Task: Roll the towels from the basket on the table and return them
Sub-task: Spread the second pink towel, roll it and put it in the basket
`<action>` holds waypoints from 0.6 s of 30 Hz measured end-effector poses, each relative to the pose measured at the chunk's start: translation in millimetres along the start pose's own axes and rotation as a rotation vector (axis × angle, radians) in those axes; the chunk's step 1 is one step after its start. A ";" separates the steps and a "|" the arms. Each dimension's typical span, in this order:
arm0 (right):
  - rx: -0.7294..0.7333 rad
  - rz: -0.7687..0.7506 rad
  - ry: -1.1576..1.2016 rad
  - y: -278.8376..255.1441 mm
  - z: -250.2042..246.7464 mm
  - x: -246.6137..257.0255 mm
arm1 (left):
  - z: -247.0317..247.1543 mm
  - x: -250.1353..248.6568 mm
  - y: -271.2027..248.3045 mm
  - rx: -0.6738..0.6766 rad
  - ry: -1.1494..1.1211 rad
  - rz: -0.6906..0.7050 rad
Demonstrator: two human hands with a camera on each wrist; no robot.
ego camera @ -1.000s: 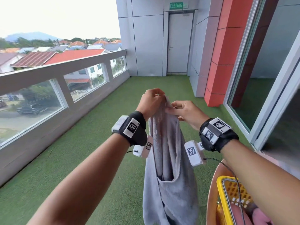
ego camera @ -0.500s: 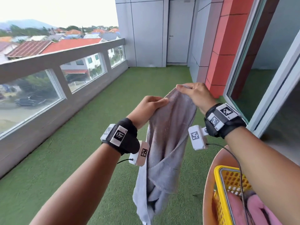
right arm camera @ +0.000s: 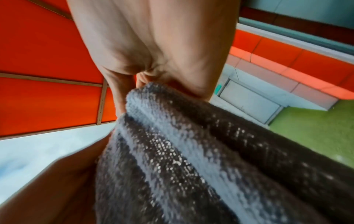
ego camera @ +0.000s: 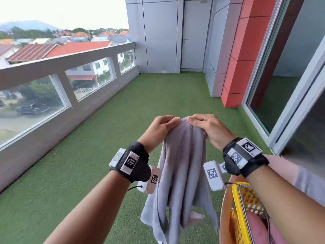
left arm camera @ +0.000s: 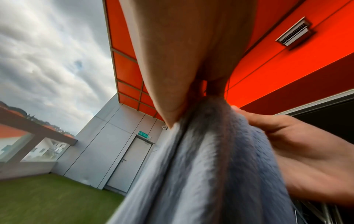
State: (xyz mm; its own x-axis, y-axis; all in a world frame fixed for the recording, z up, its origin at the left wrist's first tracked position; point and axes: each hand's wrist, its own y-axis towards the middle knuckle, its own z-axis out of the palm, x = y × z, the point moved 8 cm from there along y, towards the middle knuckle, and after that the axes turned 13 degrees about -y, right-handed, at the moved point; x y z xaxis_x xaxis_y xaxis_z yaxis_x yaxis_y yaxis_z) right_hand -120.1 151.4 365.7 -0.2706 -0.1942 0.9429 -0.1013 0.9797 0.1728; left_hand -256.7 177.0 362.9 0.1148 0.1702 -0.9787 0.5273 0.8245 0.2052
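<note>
A grey towel [ego camera: 182, 166] hangs bunched in the air in front of me, over the green turf. My left hand [ego camera: 162, 125] pinches its top edge from the left, and my right hand [ego camera: 204, 125] grips the same edge from the right, the two almost touching. In the left wrist view the grey towel [left arm camera: 201, 174] fans down from my left hand [left arm camera: 178, 97], with my right hand [left arm camera: 298, 153] beside it. The right wrist view shows the towel [right arm camera: 191, 151] caught under my right hand [right arm camera: 153, 63]. A yellow basket [ego camera: 241, 208] holding pink cloth [ego camera: 258, 231] stands at the lower right.
The basket sits on a round orange-rimmed table [ego camera: 224, 215] at my right. A low wall with glass panes [ego camera: 58, 85] runs along the left. A sliding glass door [ego camera: 281, 85] and a red column [ego camera: 241, 55] stand on the right, a grey door [ego camera: 194, 36] at the far end.
My hands have come down and close together on the towel's top edge. The right hand dropped from its raised corner to meet the left.
</note>
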 end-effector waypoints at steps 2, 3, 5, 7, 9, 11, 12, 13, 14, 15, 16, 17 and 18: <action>-0.207 -0.021 0.004 2.2 -31.0 5.5 | -0.5 6.2 -4.4 -0.008 -0.040 0.003; -0.272 -0.021 0.054 -0.5 -38.5 8.6 | -1.6 6.9 -4.6 -0.017 -0.042 0.009; -0.173 -0.025 0.086 -7.2 -22.6 12.3 | -6.1 1.6 -1.8 -0.068 -0.052 0.042; 0.106 -0.006 -0.108 -21.8 19.2 13.0 | -8.9 -6.8 2.7 -0.093 -0.065 0.067; 0.117 -0.041 -0.164 -26.2 22.5 17.8 | -1.0 -8.1 2.4 -0.015 -0.064 0.043; -0.085 -0.059 -0.085 -16.6 -10.4 24.5 | 11.3 -0.8 -5.1 0.105 -0.067 -0.010; -0.200 -0.039 -0.006 -12.5 -29.7 24.3 | 14.9 2.5 -8.5 0.143 -0.075 -0.035; -0.290 -0.009 0.063 -11.0 -43.6 21.8 | 15.1 4.4 -10.4 0.151 -0.086 -0.045; -0.325 0.013 0.106 -9.6 -47.7 18.5 | 12.7 3.3 -10.5 0.128 -0.101 -0.037; -0.295 0.031 0.068 -7.7 -42.9 13.6 | 7.4 0.4 -7.9 0.070 -0.114 -0.015; -0.188 0.037 -0.040 -8.2 -27.0 9.1 | 0.6 -3.1 -4.3 0.000 -0.124 0.014; -0.030 0.049 -0.180 -13.0 -4.6 7.1 | -4.6 -6.2 -0.9 -0.053 -0.133 0.036; 0.095 0.053 -0.253 -17.7 12.9 8.1 | -5.9 -8.1 1.1 -0.071 -0.147 0.042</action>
State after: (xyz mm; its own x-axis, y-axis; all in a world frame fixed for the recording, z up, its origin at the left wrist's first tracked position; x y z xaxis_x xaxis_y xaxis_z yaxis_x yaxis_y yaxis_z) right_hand -132.9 131.8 366.6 -0.5070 -0.1605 0.8469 -0.1665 0.9822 0.0865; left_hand -262.0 179.7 370.9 0.2602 0.1286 -0.9569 0.4595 0.8552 0.2399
